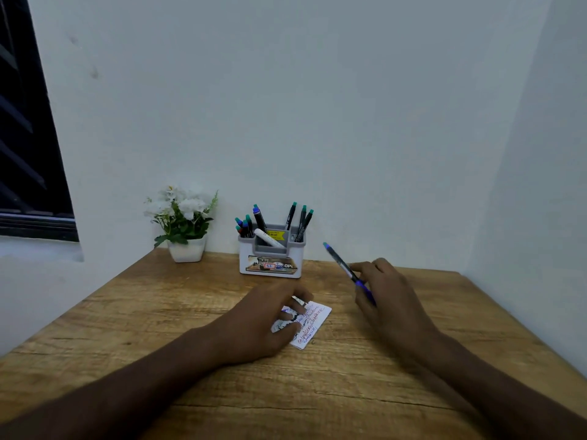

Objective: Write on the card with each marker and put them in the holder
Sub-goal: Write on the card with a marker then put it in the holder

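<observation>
A white card [313, 325] with several lines of handwriting lies on the wooden desk [158, 328]. My left hand [260, 322] rests on its left part and covers it. My right hand [386, 290] grips a dark marker [341, 263] with a blue barrel, to the right of the card, its teal end pointing up and left toward the holder. The grey holder [271, 252] stands at the back of the desk against the wall, with several teal-capped markers [301, 222] upright in its side slots and a white marker [268, 238] lying in its middle.
A white pot of white flowers [184, 222] stands left of the holder by the wall. A dark window [25, 147] is at far left. Walls close the desk at the back and right.
</observation>
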The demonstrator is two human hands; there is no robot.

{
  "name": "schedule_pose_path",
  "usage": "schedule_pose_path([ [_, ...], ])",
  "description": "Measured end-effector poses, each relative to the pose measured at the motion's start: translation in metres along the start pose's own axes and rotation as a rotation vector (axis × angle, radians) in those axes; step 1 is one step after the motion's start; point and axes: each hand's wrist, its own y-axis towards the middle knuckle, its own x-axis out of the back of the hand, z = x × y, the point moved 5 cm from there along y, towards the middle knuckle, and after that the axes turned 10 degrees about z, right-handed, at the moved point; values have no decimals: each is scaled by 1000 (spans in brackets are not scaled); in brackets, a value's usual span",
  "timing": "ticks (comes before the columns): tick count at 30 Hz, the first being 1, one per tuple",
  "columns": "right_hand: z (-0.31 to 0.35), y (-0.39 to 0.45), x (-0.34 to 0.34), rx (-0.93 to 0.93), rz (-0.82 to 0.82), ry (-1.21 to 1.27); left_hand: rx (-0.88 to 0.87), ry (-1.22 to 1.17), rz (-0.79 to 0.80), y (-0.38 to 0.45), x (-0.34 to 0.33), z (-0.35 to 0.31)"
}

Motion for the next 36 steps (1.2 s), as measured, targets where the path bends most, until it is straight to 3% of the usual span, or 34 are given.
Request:
schedule_pose_path([
  [7, 31, -17, -14, -110, 167, 895, 5, 49, 11, -2, 0, -12],
  [14, 46, -24, -33, -69, 299, 1371, 30, 248, 53, -1, -4, -8],
  [21, 53, -26, -33, -41, 336, 1462, -2, 234, 71, 0, -2, -1],
  [28, 45, -21, -28, -149, 220, 1652, 20, 130, 29, 0, 3, 0],
  [33, 24, -15, -19, -170, -77, 1514, -8, 94, 69, -1, 3, -5],
  [36, 11, -12, -19, -190, -85, 1321, -27, 124, 90, -1, -1, -2],
])
